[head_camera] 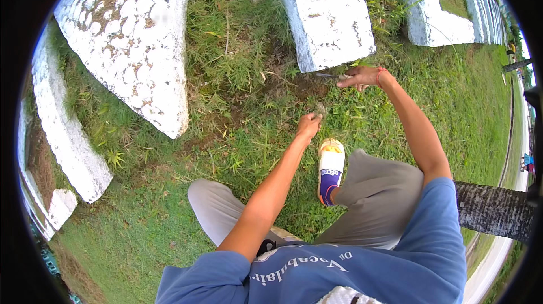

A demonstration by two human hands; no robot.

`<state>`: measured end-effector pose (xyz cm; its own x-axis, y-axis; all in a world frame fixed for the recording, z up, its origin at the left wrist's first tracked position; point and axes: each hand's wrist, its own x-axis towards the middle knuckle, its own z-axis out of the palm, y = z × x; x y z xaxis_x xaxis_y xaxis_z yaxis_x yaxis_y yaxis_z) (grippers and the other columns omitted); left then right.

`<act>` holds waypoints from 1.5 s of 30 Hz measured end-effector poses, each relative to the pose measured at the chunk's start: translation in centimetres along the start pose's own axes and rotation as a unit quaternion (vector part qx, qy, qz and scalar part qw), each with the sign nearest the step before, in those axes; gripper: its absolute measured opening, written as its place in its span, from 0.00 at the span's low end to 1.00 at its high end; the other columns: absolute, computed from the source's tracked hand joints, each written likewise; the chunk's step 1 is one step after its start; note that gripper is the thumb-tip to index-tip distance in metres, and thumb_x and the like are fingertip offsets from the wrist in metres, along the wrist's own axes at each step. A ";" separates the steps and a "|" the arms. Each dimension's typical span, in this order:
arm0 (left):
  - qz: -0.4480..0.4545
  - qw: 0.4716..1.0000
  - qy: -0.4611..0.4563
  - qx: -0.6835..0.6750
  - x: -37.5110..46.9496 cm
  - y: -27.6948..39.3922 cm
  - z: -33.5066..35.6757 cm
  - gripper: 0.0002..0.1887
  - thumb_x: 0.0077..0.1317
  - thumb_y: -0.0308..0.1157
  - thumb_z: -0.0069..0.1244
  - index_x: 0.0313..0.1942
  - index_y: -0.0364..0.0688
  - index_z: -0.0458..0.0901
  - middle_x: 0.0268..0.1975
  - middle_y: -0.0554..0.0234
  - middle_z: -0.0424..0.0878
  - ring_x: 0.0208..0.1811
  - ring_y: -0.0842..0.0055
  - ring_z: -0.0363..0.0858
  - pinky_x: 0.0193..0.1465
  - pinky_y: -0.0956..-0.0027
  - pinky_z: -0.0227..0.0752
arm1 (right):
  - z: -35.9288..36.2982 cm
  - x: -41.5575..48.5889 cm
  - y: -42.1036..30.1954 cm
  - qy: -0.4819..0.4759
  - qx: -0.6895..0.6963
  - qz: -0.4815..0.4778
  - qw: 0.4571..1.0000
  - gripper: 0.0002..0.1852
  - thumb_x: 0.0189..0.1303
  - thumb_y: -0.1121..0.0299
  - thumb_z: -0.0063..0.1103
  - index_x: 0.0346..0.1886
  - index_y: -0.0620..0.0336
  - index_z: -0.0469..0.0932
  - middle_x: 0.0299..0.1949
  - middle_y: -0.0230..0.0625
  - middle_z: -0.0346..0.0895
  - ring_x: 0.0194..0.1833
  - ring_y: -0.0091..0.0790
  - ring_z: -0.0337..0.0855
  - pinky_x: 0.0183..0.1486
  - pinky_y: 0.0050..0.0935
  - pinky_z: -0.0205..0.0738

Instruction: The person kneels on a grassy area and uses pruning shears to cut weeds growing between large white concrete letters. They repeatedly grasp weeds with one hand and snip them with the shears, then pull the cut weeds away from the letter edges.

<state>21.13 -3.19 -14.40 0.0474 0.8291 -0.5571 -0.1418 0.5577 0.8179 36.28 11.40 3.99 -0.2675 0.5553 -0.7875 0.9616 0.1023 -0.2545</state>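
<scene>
My left hand (309,125) is closed around a small greyish clump of pulled grass (320,110), just above the turf. Further out and to the right, my right hand (360,77) reaches low beside the end of a white-painted concrete letter-like block (331,19), its index finger stretched to the left. Something small and pale shows at its fingers, too small to name. A thin bluish strip (324,75) lies just left of that hand; whether the hand holds it is unclear. Bare brown soil (312,87) shows between the block's end and my left hand.
A broad white-painted block (148,57) with a rough face stands at the left, with grass (229,49) growing between the blocks. Another white block (441,28) is at the upper right. My sandalled foot (331,161) rests on the grass. A tree trunk (492,208) stands at the right.
</scene>
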 end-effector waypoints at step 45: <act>0.205 0.932 0.286 -0.090 -2.3 7.7 -4.3 0.09 0.60 0.24 0.53 0.40 0.28 0.79 0.35 0.54 0.83 0.28 0.74 0.83 0.30 0.74 0.78 | 6.3 3.4 -3.4 0.002 0.118 -0.087 0.989 0.39 0.37 0.22 0.53 0.25 0.55 0.77 0.18 0.28 0.68 0.24 0.26 0.73 0.26 0.26 0.66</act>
<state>15.71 -1.02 -7.42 -0.5749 0.7850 -0.2309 -0.1986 0.1399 0.9701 31.74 7.73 -1.43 -0.4265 0.5503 -0.7178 0.8599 0.0008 -0.5104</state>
